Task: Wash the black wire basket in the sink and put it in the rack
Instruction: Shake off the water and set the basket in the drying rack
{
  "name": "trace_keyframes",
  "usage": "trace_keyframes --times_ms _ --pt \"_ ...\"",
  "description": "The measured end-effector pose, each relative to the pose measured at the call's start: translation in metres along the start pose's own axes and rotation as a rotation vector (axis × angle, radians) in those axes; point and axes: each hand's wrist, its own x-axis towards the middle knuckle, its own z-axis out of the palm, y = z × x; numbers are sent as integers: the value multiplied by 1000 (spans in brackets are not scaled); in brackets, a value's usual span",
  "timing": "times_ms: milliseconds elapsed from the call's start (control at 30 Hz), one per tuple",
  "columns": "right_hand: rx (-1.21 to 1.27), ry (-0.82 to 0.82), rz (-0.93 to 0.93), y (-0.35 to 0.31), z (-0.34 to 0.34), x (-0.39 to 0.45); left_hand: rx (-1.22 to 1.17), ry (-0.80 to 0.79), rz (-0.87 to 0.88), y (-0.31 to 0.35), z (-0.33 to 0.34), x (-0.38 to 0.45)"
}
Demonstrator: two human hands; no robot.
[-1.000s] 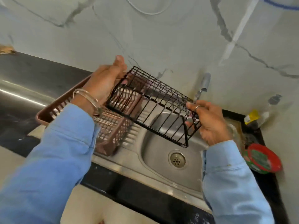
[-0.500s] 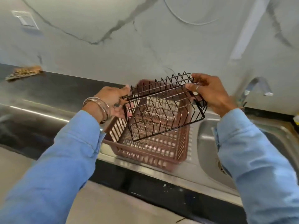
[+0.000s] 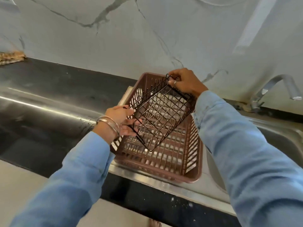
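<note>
Head view: the fingers of the left hand [image 3: 120,117] are curled round the near-left edge of the black wire basket [image 3: 159,116], thumb on top and fingertips showing through the wires beneath. The right hand [image 3: 186,82] pinches the far corner of the same basket, fingers bent tightly over the top wire, a ring on one finger. Both hands hold the basket, tilted, with its near corner dipping low inside the brown plastic rack [image 3: 191,175]; whether that corner touches the rack floor cannot be told. Metal bangles [image 3: 109,123] circle the left wrist, and light blue sleeves [image 3: 242,153] cover both arms.

The rack stands on the steel draining board [image 3: 157,182], just left of the sink [image 3: 293,141], whose bowl is mostly hidden behind the right arm. A steel tap [image 3: 277,86] rises at the far right by the wall. Left of the rack runs a dark counter [image 3: 49,89] with a bright reflected streak. A pale marbled wall [image 3: 131,33] fills the far side, and something woven and brownish [image 3: 11,57] lies at the far left edge.
</note>
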Motion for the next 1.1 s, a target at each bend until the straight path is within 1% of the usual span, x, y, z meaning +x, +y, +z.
trace_keyframes --times_ms 133,233,300,400,467,533,567,633,700,733,800,833,867,900,967,1000,1033,1100 --pt "-22 -82 0 13 23 13 -125 -69 -172 -18 10 4" --pt "-16 -156 10 21 35 14 -190 -55 -280 -31 17 8" --pt "9 -186 23 24 40 14 -236 -69 -331 -38 19 11" --pt "14 -275 -14 23 47 11 -314 -95 -391 -42 20 12" --pt "34 -277 -20 23 49 6 -359 -87 -392 -43 20 10" --pt "28 -202 -6 28 48 1 -365 -117 -364 -41 18 4" --pt "15 -150 22 30 47 -3 -306 -143 -344 -40 17 0" --pt "-14 -38 120 36 46 -15 -47 -153 -289 -36 12 -8" --pt "-29 61 248 38 47 -32 271 -69 -169 -30 9 -8" --pt "-1 88 324 38 49 -42 396 -9 -72 -27 8 -6" --pt "170 56 505 34 54 -59 646 83 189 -21 10 8" --pt "279 13 588 32 57 -65 764 97 302 -19 14 16" --pt "377 -40 664 29 59 -71 856 86 367 -18 19 21" --pt "454 -95 728 26 61 -76 910 48 378 -19 24 27" --pt "581 -199 829 21 64 -84 904 -39 299 -23 31 40" --pt "657 -231 862 21 65 -88 877 -59 255 -24 34 43" --pt "724 -246 876 21 67 -92 844 -59 228 -27 34 47" --pt "773 -247 853 25 71 -96 755 -59 198 -29 33 51"
